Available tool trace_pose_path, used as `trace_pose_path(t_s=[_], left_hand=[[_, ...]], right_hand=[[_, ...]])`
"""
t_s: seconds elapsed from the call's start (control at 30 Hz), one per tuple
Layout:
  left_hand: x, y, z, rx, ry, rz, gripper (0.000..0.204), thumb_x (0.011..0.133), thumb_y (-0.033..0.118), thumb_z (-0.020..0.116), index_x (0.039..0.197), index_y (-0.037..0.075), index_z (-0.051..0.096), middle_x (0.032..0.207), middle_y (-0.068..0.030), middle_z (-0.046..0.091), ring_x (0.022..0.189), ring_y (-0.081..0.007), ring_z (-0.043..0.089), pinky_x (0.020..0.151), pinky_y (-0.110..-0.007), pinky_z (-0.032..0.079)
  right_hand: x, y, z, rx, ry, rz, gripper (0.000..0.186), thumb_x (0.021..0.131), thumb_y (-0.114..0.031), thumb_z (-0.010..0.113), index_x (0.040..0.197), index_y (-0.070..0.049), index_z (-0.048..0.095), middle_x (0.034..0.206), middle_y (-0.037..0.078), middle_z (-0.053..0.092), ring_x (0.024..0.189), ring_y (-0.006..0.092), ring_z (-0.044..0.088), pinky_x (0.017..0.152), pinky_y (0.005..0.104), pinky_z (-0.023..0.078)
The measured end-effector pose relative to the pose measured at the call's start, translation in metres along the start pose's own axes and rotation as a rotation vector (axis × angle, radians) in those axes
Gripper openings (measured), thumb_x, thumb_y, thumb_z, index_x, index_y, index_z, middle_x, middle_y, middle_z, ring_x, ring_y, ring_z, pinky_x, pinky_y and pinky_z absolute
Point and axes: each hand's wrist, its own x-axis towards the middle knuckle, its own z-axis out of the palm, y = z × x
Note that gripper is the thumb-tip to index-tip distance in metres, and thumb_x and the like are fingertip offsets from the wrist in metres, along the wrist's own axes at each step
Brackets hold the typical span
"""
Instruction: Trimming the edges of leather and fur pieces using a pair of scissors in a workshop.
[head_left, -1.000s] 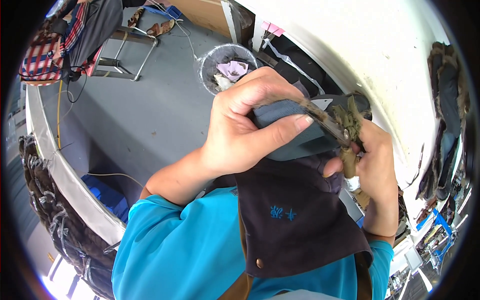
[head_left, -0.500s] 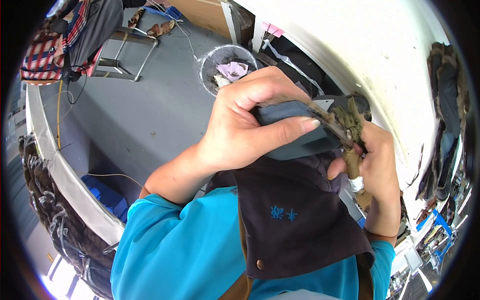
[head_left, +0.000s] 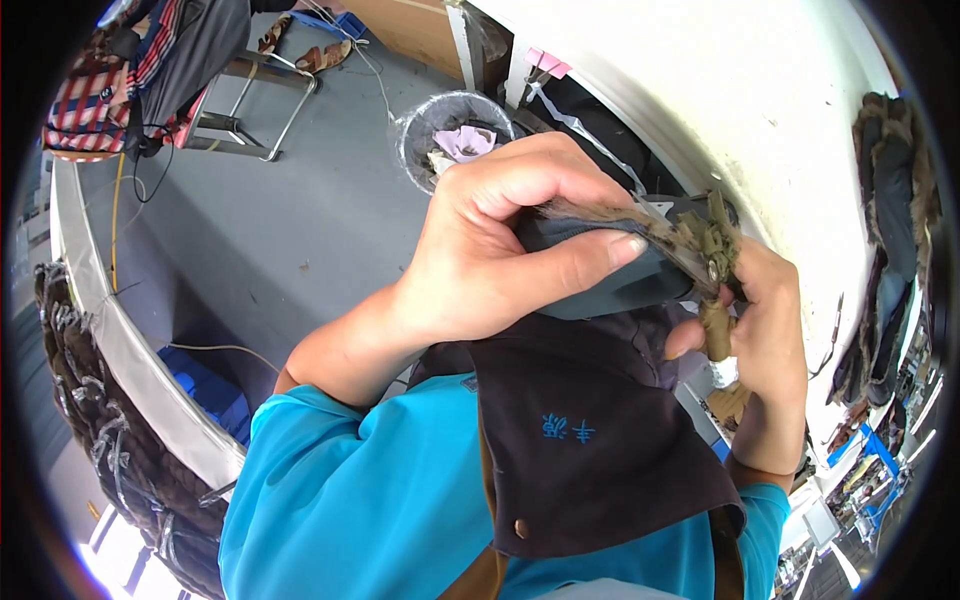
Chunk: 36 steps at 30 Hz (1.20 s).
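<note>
My left hand [head_left: 490,250] pinches a fur-edged piece of blue-grey fabric [head_left: 625,285] between thumb and fingers. Brown fur shows along its upper edge, beneath the fingers. On the right, my right hand [head_left: 768,325] is closed round a pair of scissors [head_left: 713,270] with handles wrapped in olive cloth. A pivot screw shows on them, and their blades point up and left at the fur edge, close to my left thumb. Whether the blades are apart or touch the fur, I cannot tell. Part of my right fingers is hidden behind the wrapped handles.
A lined waste bin [head_left: 408,140] with scraps stands beyond my left hand. The white tabletop [head_left: 800,130] curves along the right, with fur-trimmed pieces [head_left: 890,250] at its far side. At the upper left is a metal-legged stool [head_left: 285,120]; dark fur [head_left: 110,430] hangs at the left.
My right hand and the scissors have shifted slightly right and down, a little farther from my left thumb. My left hand keeps its pinch, and more of the fur edge shows.
</note>
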Motion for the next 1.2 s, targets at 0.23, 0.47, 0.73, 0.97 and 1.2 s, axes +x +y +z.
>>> trace_pose_path(t_s=[0.23,0.47,0.73,0.97,1.2], left_hand=[[0.002,0.003,-0.003,-0.036,-0.009,0.0,0.019,0.071,-0.007,0.067,0.088,0.0,0.062,0.082,-0.0097,0.06,0.073,-0.0144,0.054,0.064,-0.026,0.041],[0.016,0.025,-0.009,0.029,-0.109,-0.061,0.015,0.069,-0.006,0.07,0.081,-0.001,0.063,0.079,-0.0086,0.06,0.068,-0.0131,0.053,0.06,-0.025,0.04],[0.042,0.062,-0.001,-0.044,-0.156,-0.223,0.013,0.068,-0.003,0.07,0.078,-0.001,0.063,0.075,-0.0052,0.059,0.065,-0.0104,0.05,0.057,-0.024,0.036],[0.044,0.059,0.002,0.005,-0.178,-0.213,0.014,0.069,-0.004,0.07,0.08,0.0,0.062,0.079,-0.0032,0.058,0.068,-0.0072,0.049,0.059,-0.021,0.037],[0.052,0.061,-0.001,0.048,-0.25,-0.246,0.013,0.07,-0.004,0.07,0.076,-0.001,0.06,0.077,-0.0027,0.058,0.067,-0.0068,0.049,0.06,-0.021,0.038]], right_hand=[[0.0,0.001,-0.009,-0.007,-0.113,0.023,0.047,0.049,0.003,0.075,0.095,-0.002,0.063,0.06,0.007,0.052,0.05,0.0157,0.042,0.048,0.0263,0.036],[-0.002,-0.006,-0.017,0.008,-0.11,0.033,0.048,0.05,0.004,0.074,0.097,-0.004,0.063,0.06,0.005,0.053,0.051,0.0129,0.043,0.047,0.0254,0.035],[-0.01,-0.006,-0.022,0.183,-0.099,-0.037,0.055,0.047,-0.018,0.088,0.093,-0.002,0.061,0.063,0.003,0.047,0.053,0.014,0.037,0.049,0.0266,0.034],[-0.006,-0.012,-0.026,0.162,-0.082,-0.077,0.061,0.049,-0.021,0.088,0.099,-0.002,0.059,0.062,0.004,0.044,0.054,0.0156,0.035,0.05,0.0268,0.034],[-0.009,-0.006,-0.031,0.218,-0.165,-0.018,0.06,0.05,-0.017,0.087,0.101,-0.004,0.06,0.058,0.002,0.04,0.052,0.012,0.034,0.048,0.0263,0.032]])
